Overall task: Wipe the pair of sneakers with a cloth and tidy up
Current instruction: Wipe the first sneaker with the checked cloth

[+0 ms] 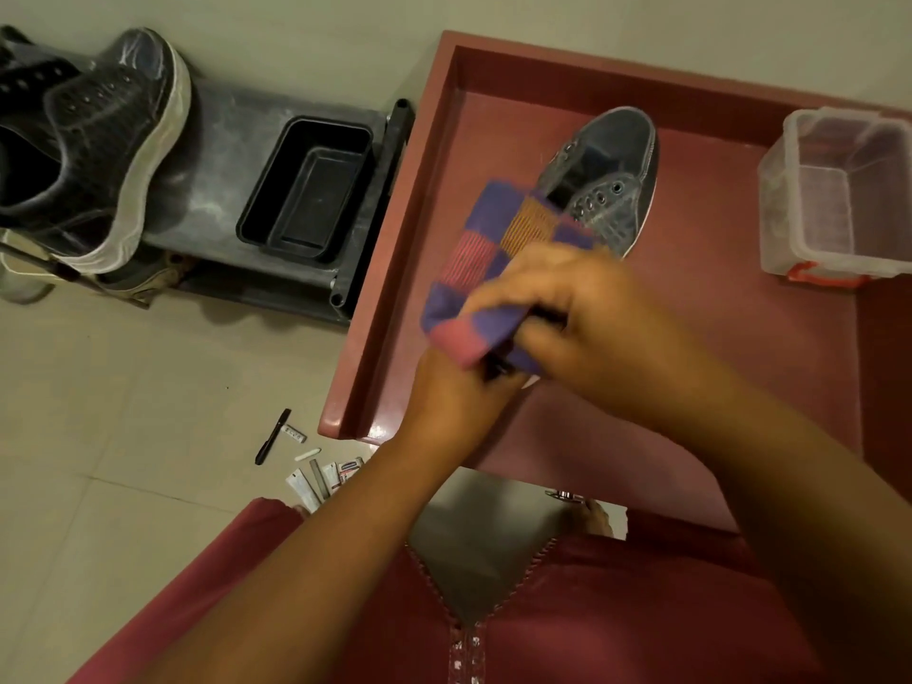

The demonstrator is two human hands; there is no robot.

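A dark grey sneaker [614, 177] lies on the red table [715, 338], heel toward the far side and its near end hidden under a checkered purple, pink and orange cloth [493, 259]. My right hand [587, 313] presses the cloth onto the shoe. My left hand [454, 392] grips the shoe's near end from below, just under the cloth. A second black sneaker [103, 140] with a white sole stands on the grey rack at the left.
A clear plastic box [839, 195] stands at the table's right side. A black tray [308, 190] sits on the grey shoe rack [222, 130]. A black pen [271, 436] and small packets [325, 476] lie on the tiled floor.
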